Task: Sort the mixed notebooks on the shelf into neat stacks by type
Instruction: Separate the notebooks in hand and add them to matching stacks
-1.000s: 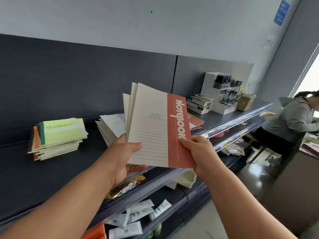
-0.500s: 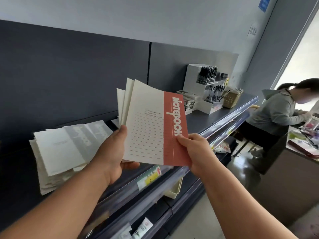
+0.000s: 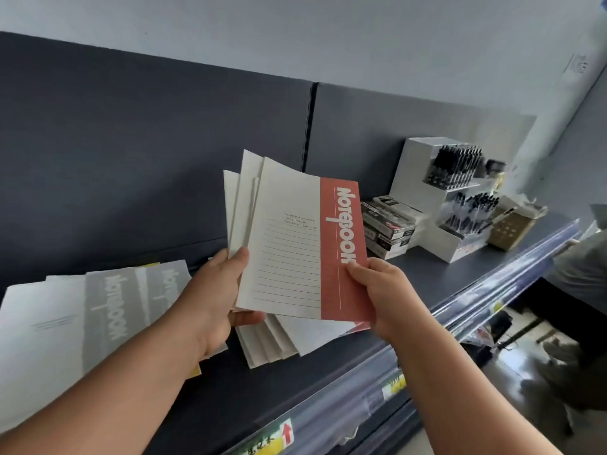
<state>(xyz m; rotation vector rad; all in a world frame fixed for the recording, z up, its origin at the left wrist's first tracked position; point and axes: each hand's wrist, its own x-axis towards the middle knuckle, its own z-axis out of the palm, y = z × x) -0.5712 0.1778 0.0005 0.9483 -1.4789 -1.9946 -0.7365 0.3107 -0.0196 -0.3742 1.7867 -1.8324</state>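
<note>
Bare shelf [image 3: 437,274] — pen display [image 3: 420,172] beyond

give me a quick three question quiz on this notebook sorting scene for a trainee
1. True or false: the right hand pinches the red notebook by its red band.
2. What lies on the shelf to the left of the left hand? A) grey notebooks B) scissors C) a stapler
3. Fill in: the white stand at the far end of the shelf holds black ____.

Key: 1 true; 2 A; 3 pens.
</note>
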